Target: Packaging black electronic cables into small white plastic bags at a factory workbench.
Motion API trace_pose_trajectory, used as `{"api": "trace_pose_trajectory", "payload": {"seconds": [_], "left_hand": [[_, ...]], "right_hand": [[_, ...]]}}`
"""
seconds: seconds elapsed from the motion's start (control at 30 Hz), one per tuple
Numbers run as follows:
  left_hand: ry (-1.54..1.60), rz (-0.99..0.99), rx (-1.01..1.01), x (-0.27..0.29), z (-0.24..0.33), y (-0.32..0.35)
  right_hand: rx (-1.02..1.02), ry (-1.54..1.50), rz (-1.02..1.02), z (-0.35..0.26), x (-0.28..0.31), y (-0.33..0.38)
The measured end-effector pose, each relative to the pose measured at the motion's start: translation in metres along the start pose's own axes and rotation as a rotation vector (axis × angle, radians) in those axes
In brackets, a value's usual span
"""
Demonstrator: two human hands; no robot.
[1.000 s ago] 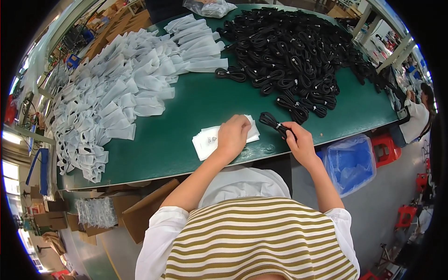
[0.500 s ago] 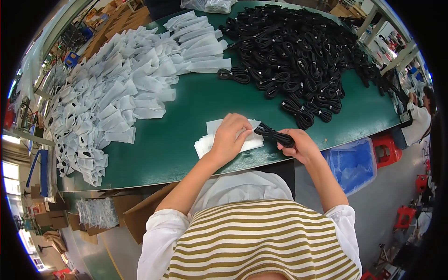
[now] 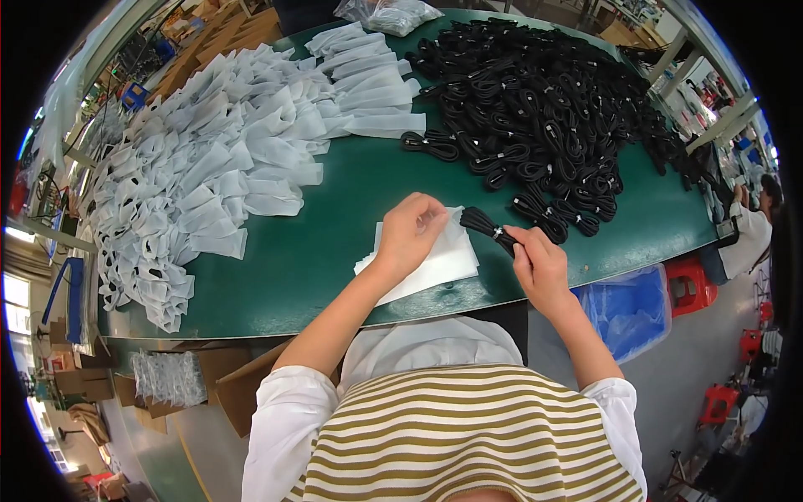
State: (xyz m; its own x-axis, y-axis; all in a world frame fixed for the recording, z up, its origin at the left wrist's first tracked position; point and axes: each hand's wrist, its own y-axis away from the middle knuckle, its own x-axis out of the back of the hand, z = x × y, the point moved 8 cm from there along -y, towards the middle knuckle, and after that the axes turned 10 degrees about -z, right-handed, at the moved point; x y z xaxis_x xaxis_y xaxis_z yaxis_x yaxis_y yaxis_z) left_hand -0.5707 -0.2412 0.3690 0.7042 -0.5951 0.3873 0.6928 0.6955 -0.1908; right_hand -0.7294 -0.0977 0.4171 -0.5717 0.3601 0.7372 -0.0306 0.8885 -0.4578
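Plainly, cable [image 3: 483, 223] between right fingers [image 3: 535, 243]

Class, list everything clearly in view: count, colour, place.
Table: one, green, centre.
Pouches: many, whitish, table's left.
Cable coils: many, black, table's right.
Bags: stacked, uncountable, white, near edge.
Held cable: one, black, right of bags.
Plastic bag: one, clear, far edge.
Bin: one, blue, right floor.
Stools: several, red, right.
Cardboard boxes: several, brown, left.
Co-worker: one, white top, right.
Garment: one, olive-striped, bottom.
Left hand: one, bare, at bags.
Right hand: one, bare, holding cable.
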Motion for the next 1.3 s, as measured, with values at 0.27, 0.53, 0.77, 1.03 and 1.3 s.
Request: {"api": "trace_pose_trajectory", "payload": {"seconds": [0.27,0.53,0.77,1.03,1.3], "left_hand": [[-0.256,-0.017,-0.391,-0.011,0.043,0.011],[-0.327,0.108,-0.325,0.023,0.055,0.032],[0.413,0.146,-0.119,0.063,0.029,0.057],[0.645,0.244,-0.203,0.09,0.039,0.063],[-0.383,0.189,0.146,0.165,-0.026,0.108]], "right_hand": [[-0.295,-0.422,-0.241,0.028,-0.025,-0.003],[0.088,-0.213,-0.016,-0.029,-0.04,-0.024],[0.146,-0.472,0.169,-0.067,-0.065,-0.057],[-0.055,-1.097,-0.05,-0.081,-0.116,-0.094],[-0.239,-1.223,-0.04,-0.036,-0.14,-0.099]]}}
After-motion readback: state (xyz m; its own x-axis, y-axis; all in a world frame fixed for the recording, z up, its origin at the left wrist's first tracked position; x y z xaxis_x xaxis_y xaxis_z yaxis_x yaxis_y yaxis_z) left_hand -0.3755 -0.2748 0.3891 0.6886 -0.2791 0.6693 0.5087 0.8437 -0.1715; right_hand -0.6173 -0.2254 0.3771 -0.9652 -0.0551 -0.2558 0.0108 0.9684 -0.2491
